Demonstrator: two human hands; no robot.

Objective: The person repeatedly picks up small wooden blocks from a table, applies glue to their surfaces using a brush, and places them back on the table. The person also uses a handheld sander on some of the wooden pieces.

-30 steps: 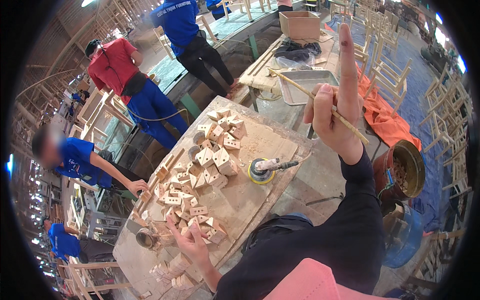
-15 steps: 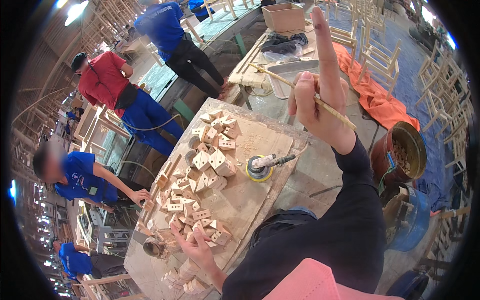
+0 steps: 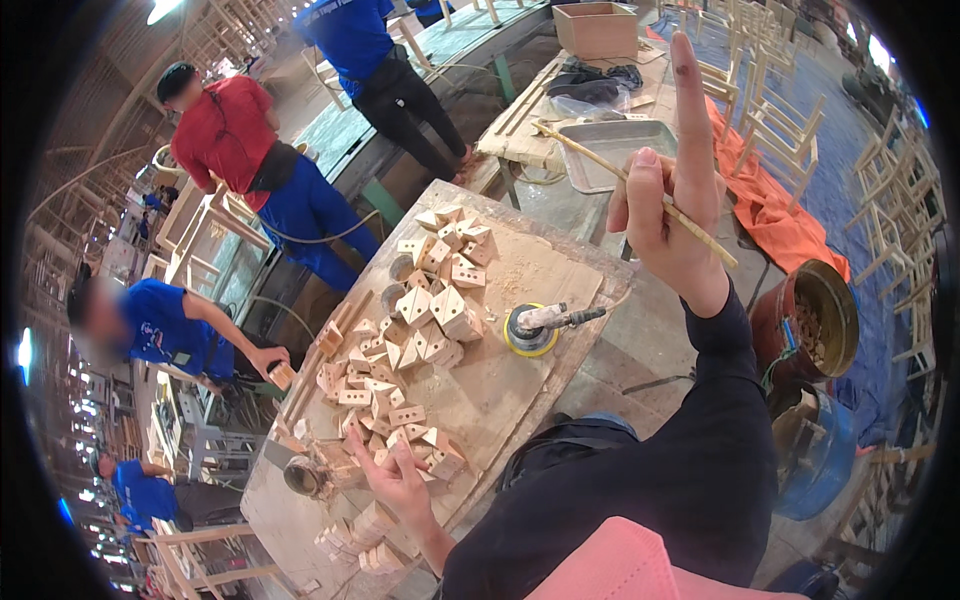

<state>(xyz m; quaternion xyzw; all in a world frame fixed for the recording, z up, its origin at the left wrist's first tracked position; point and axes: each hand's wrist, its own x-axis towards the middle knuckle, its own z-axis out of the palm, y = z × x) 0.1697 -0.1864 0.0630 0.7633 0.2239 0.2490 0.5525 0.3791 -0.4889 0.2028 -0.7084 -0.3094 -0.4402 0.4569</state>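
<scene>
Workbench [image 3: 272, 495] crowded: wooden blocks [image 3: 412, 352] (sander [image 3: 532, 328] beside).

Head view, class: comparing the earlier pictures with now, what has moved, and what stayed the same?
A co-worker's hand has drawn a small wooden block away from the edge of the table. The right hand still grips the thin stick, index finger raised; the left hand stays spread by the piled blocks.

Bright ceiling lamp [image 3: 164, 9] glares, fisheye edges curving into black
</scene>
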